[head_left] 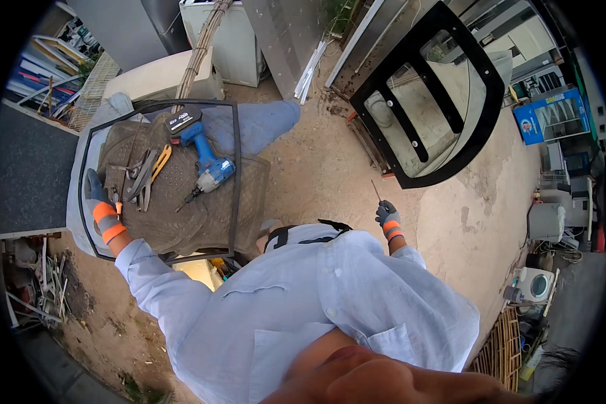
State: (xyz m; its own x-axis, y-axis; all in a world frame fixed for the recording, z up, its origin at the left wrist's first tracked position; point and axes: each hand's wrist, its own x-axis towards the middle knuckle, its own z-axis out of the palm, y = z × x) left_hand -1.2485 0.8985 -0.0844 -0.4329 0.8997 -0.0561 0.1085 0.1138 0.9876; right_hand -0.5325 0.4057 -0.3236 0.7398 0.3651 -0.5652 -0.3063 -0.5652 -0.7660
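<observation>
My left hand [98, 196], in a grey glove with an orange cuff, lies along the left side of a thin black rectangular frame [236, 155]; its fingers are stretched out. The frame rests over a brown mesh cloth [242, 192]. On that cloth, inside the frame, sit a blue cordless drill [212, 161], a yellow-handled cutter [161, 163] and several metal hand tools [141, 178]. Off to the right, my right hand [386, 214], gloved alike, is closed around a slim rod-like tool [376, 190] pointing up and away. Its handle end is hidden in the glove.
A black-bordered glass panel [429, 94] leans on a low support at the far right. Blue cloth [256, 124] spreads behind the frame, near a bundle of thin canes [198, 57]. White strips [310, 73] lie on the ground. A blue display cooler [552, 116] and a washing machine [535, 285] line the right.
</observation>
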